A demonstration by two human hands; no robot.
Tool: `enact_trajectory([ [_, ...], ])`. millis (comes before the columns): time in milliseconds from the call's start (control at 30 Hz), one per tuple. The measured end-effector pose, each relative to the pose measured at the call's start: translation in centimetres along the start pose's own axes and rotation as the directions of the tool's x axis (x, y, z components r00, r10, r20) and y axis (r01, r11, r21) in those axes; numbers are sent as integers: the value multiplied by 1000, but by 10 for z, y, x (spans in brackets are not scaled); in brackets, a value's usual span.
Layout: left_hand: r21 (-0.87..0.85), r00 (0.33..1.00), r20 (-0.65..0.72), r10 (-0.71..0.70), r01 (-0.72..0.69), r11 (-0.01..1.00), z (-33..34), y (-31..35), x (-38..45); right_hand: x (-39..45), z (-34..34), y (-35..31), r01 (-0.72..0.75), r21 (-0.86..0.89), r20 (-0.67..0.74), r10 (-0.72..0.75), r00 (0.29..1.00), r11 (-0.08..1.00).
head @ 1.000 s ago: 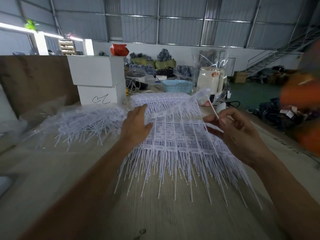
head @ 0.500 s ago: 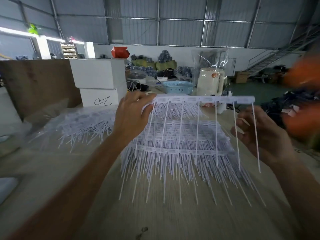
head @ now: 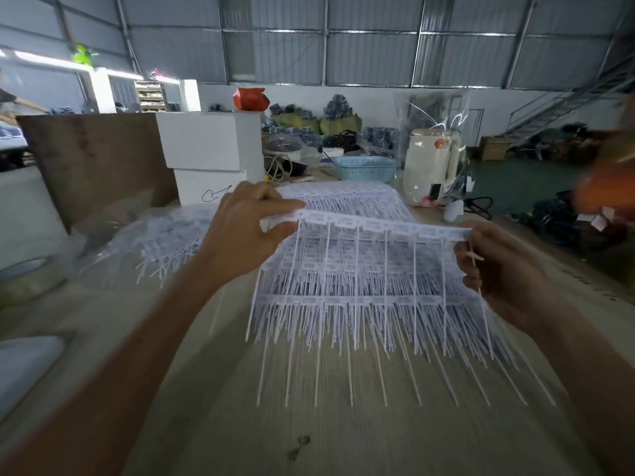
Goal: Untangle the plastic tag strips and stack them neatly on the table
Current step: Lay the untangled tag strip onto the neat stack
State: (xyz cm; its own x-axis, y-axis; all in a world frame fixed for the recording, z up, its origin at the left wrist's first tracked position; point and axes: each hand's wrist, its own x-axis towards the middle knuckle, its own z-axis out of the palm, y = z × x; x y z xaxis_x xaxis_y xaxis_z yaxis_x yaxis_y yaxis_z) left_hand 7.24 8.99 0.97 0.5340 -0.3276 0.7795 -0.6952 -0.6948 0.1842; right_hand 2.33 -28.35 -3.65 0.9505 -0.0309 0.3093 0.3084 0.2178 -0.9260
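The left hand [head: 247, 231] pinches one end of a white tag strip [head: 371, 225] between thumb and fingers. The right hand [head: 505, 269] holds the other end, fingers curled; I cannot tell just how they grip it. A thin stick pokes out between the right fingers.

The strip hangs in the air, a bit tilted, its left end higher, with its long thin tails pointing down toward 6 o'clock. It sits just above the neat stack [head: 360, 297] on the table [head: 343, 441].

Half a second ago the strip was held higher up and flat, and the right hand was lower and apart from its bar. Now the strip has come down closer to the stack, and the right hand has moved up to its end. The left hand has turned so its thumb is on top.

A messy pile of strips [head: 161, 242] lies at 9 o'clock from the stack. White boxes [head: 206, 146] stand at 11 o'clock, and a blue basket [head: 364, 168] at 12 o'clock.
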Motion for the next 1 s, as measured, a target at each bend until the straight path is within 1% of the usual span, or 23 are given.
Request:
enact_trajectory([
  [67, -79, 992, 125, -23, 33, 996, 1, -7, -8, -2, 4, 6, -58, -52, -21, 57, 998, 997],
  [133, -147, 969, 237, -71, 108, 983, 5, -14, -16, -2, 8, 13, -124, -133, -60, 117, 991, 983],
  [233, -130, 933, 328, -148, 200, 971, 12, -25, -31, -2, 16, 21, -222, -195, -80, 210, 974, 955],
  [300, -158, 908, 394, -143, 220, 963, 16, -28, -39, -3, 21, 23, -273, -181, -76, 263, 962, 945],
  [333, -196, 908, 399, -127, 219, 956, 18, -25, -41, -3, 25, 24, -291, -167, -79, 281, 956, 942],
  [400, -298, 946, 310, -96, 193, 935, 21, -14, -42, -5, 35, 25, -301, -120, -66, 295, 953, 946],
  [467, -330, 974, 220, -62, 134, 934, 26, 4, -35, -10, 49, 27, -303, -56, -28, 301, 953, 951],
  [500, -325, 975, 222, -35, 108, 939, 30, 15, -31, -14, 55, 27, -307, -31, -8, 307, 952, 951],
  [533, -307, 964, 264, -5, 89, 947, 34, 27, -28, -17, 62, 28, -311, -11, 5, 311, 950, 950],
  [600, -216, 922, 384, 38, 50, 975, 47, 48, -25, -22, 73, 28, -317, 22, 14, 317, 948, 948],
  [667, -104, 895, 443, 55, -10, 995, 63, 62, -26, -26, 80, 28, -323, 33, 24, 323, 946, 946],
  [733, -42, 908, 415, 61, -48, 998, 72, 67, -28, -29, 85, 28, -321, 32, 39, 320, 947, 947],
  [833, -48, 923, 368, 111, -101, 994, 81, 70, -35, -31, 84, 27, -301, 32, 34, 300, 953, 953],
  [900, -62, 930, 345, 125, -110, 992, 85, 72, -39, -32, 82, 28, -287, -9, 27, 287, 958, 958],
  [933, -75, 937, 329, 119, -99, 992, 86, 73, -41, -33, 82, 30, -258, -72, 28, 260, 965, 964],
  [1000, -78, 948, 296, 120, -101, 992, 86, 73, -45, -34, 83, 32, -139, -264, 57, 160, 986, 954],
])
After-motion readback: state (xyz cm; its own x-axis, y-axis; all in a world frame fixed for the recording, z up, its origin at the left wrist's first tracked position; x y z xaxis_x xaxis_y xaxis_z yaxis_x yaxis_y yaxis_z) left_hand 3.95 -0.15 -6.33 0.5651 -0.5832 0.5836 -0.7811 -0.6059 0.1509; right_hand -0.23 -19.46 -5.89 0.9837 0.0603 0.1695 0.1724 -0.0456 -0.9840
